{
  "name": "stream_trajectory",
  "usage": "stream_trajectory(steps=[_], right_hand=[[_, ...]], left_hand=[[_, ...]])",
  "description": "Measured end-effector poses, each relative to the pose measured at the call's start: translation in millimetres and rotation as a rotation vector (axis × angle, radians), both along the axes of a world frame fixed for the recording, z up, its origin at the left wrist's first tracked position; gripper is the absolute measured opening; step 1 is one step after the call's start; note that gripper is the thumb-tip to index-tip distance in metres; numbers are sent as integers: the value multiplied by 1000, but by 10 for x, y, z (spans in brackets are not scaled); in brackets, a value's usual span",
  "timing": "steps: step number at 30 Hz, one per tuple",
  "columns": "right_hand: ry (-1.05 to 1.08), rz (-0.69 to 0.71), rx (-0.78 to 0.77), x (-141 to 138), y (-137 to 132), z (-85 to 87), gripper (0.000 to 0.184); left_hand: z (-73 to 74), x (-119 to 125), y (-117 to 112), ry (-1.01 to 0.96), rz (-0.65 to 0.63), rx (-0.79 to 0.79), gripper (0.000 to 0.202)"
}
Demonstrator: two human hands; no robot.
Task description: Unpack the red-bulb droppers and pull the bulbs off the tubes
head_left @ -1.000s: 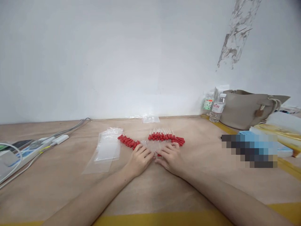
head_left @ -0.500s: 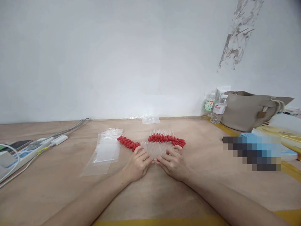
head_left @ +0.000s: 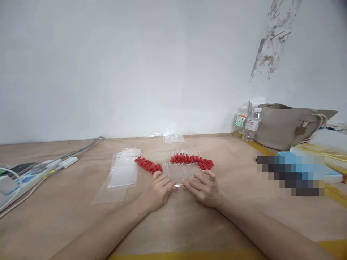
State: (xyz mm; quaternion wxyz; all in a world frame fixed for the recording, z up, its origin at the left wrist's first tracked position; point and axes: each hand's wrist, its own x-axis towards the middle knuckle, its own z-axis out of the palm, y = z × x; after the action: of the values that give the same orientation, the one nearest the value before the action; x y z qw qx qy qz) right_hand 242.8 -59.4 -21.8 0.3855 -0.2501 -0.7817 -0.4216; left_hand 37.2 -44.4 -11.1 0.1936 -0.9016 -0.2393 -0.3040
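Head view: left hand [head_left: 162, 188] and right hand [head_left: 204, 187] pinch a clear tube [head_left: 179, 185], ends mostly hidden

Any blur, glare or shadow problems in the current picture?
Head view: soft light, faint shadow on the table; head view: a glint at the near edge of the clear rods, their outlines running together; head view: mosaic blocks hide a patch at right.

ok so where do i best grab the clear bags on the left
Probably pinch the near edge of the clear bags, coming from the front left. They lie flat, giving little to grip in the middle, but at the near end one sheet juts out past the rest. The red tips crowd the right side.
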Motion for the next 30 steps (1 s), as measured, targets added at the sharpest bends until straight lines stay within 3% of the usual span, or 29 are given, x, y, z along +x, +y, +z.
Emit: stream_trajectory(steps=[5,8,12,16,21,26,30], right_hand=[[105,-37,-24,178,61,55,12],[382,-96,-299,323,188,86,13],[680,-28,-672,510,459,114,22],[933,-212,-924,811,834,120,22],[1076,-258,-1042,1114,1192,-12,23],[1068,-133,-1190,1080,1240,-195,24],[1042,-105,-1258,1057,1255,-246,22]], left_hand=[[-12,-116,68,-98,44,-90,22],[4,-161,137,-211,135,-172,22],[3,-108,220,-225,166,-205,30],[-34,-56,279,-256,146,-172,34],[-85,-56,300,-297,76,-144,21],[-128,-38,318,-238,17,-187,17],[-116,-8,297,-203,-9,-271,15]])
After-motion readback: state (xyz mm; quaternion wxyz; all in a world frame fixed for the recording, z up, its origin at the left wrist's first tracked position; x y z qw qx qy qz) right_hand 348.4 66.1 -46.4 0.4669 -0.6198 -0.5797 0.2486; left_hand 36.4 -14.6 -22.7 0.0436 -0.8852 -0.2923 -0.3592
